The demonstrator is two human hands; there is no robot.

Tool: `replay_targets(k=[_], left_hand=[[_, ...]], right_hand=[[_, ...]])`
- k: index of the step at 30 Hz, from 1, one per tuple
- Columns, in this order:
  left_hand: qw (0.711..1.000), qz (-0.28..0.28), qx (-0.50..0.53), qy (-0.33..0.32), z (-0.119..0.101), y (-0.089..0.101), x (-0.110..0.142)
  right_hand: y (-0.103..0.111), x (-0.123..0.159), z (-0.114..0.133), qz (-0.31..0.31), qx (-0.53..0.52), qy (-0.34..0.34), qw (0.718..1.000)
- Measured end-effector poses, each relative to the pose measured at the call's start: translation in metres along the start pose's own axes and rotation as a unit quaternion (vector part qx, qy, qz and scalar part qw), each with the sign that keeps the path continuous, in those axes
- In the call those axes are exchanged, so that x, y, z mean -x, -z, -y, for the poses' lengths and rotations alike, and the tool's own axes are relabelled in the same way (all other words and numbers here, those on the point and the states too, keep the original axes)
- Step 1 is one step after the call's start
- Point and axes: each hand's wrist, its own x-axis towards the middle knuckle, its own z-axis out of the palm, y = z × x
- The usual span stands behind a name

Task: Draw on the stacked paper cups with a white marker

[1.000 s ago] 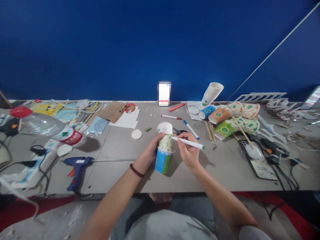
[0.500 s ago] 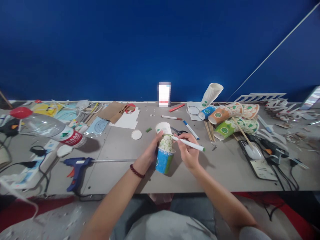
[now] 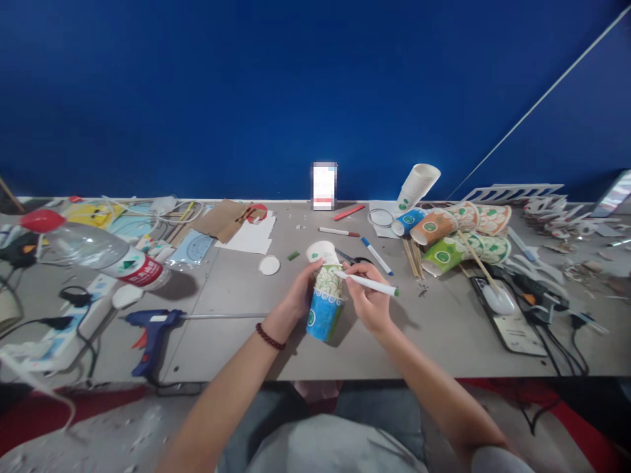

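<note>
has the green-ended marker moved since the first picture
Yes: the green-ended marker's outer end has shifted slightly left, judged against the resting blue marker.

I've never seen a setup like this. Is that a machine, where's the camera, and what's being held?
No machine here: these are a person's own bare hands, seen from a camera worn on the head, looking forward and down. The left hand steadies some stacked paper cups, blue at the bottom and patterned above. The right hand holds a white marker, its tip at the patterned part. Around them on the grey table are a glue gun, a bottle and more coloured cups.
</note>
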Motion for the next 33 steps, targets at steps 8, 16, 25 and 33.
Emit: replay_targets(k=[8, 16, 25, 33], left_hand=[[1.000, 0.002, 0.001, -0.007, 0.0000, -0.0021, 0.0015], [1.000, -0.003, 0.000, -0.009, -0.0007, -0.0019, 0.0024], [1.000, -0.005, 0.006, 0.013, -0.0006, 0.0004, 0.0010], [1.000, -0.008, 0.005, -0.002, -0.0009, -0.0005, 0.0019]], right_hand=[[-0.0004, -0.0006, 0.0019, 0.000, 0.011, -0.006, 1.000], [-0.0009, -0.0023, 0.0045, -0.003, 0.030, -0.002, 1.000], [-0.0009, -0.0023, 0.0063, -0.002, 0.013, 0.000, 1.000], [-0.0005, -0.0005, 0.0044, -0.004, 0.004, -0.007, 1.000]])
